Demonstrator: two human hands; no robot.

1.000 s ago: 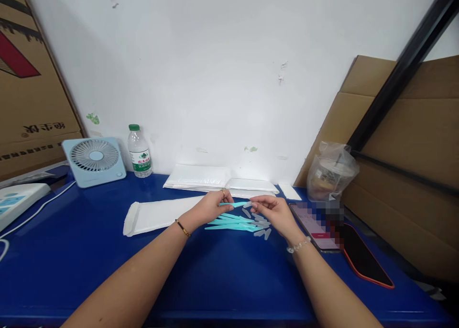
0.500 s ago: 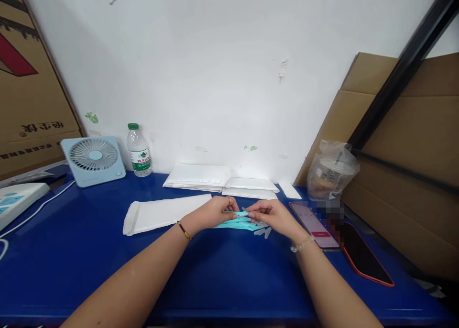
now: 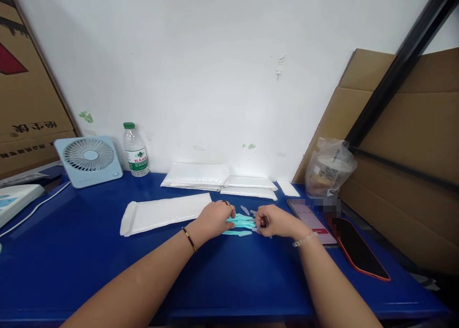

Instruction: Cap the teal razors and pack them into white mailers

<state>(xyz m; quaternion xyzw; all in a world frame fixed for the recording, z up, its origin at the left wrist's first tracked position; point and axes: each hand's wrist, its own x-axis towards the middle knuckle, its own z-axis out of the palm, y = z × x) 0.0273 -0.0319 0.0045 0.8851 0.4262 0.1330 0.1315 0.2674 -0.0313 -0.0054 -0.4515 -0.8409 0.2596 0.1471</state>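
Note:
Several slim turquoise sticks, shaped like eyebrow razors (image 3: 241, 224), lie in a loose bunch on the blue table. My left hand (image 3: 215, 219) is closed over their left ends, thumb and fingers around them. At the other end my right hand (image 3: 274, 221) pinches with bent fingers at the translucent tips; exactly what sits between its fingertips is hidden. Small translucent pieces like blade covers (image 3: 245, 210) lie just behind the sticks, close to the right fingers. Left of my left hand a white padded mailer (image 3: 165, 214) lies flat.
White mailers (image 3: 193, 175) are stacked along the wall, with a small white card (image 3: 288, 189) beside them. A blue fan (image 3: 89, 160) and water bottle (image 3: 136, 151) stand left. Two phones (image 3: 313, 223) (image 3: 360, 246) and a bagged cup (image 3: 330, 170) are at right.
The sticks were bunched together and are now spread apart on the table, one lying nearer me. My right hand has moved slightly right and down; the view has shifted a little.

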